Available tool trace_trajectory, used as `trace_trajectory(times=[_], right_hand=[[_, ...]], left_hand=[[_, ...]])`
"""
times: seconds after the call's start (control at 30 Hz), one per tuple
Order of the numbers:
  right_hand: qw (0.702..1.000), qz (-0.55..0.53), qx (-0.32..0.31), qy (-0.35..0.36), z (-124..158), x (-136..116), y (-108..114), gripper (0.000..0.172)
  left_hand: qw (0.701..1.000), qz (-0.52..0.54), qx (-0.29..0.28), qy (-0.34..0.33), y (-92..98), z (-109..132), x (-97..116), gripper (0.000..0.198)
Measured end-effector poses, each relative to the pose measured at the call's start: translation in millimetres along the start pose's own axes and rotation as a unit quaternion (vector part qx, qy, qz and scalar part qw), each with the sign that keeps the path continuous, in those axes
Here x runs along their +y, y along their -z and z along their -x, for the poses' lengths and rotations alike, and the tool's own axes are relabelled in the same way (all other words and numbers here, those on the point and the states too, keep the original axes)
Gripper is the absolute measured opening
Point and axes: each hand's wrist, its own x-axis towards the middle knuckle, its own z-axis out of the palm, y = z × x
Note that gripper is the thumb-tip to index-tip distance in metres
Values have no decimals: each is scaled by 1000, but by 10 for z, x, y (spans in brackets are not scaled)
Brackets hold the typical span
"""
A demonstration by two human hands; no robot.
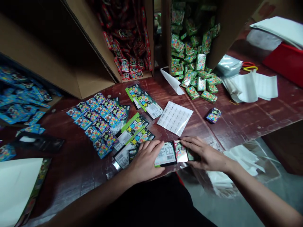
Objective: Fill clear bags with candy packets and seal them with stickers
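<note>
L hand (pixel 146 159): palm down, fingers loosely extended, thumb apart, laid across a flat packet (pixel 165 155); pinch not visible. R hand (pixel 208 156): fingers part-curled, thumb set apart, w/ a green box (pixel 192 155) between; firm grip or cover only, can't tell. A red box (pixel 181 151) stood btwn packet and green box, at R fingertips. All lay nr the front edge of the surface (pixel 201 121).

Risks (est.): uneven push could skew the row or tip a box off the edge; slick film on the packet could let it slide; hard squeeze could dent thin card.

Materials: packet looked flat, glossy, w/ printed label. Boxes were small, rectangular, shiny card. Beyond: matte paper sticker sheet (pixel 175 117), overlapping packets (pixel 139 124), blue/purple boxes in rows (pixel 93 118), loose green boxes (pixel 201 82) spilling from a corrugated carton (pixel 228 28).
</note>
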Motion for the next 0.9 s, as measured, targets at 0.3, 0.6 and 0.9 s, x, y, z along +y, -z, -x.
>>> trace_trajectory(times=[0.3, 0.6, 0.9], right_hand=[[999, -5, 36, -8, 44, -68, -160, 77], [998, -50, 8, -34, 71, -57, -17, 95], [995, -86, 1, -56, -59, -31, -26, 91]], left_hand=[[999, -11, 24, 22, -49, 14, 84, 81], [1000, -1, 6, 9, -100, -31, 42, 81], [1000, -2, 20, 9, -83, -81, 127, 82]])
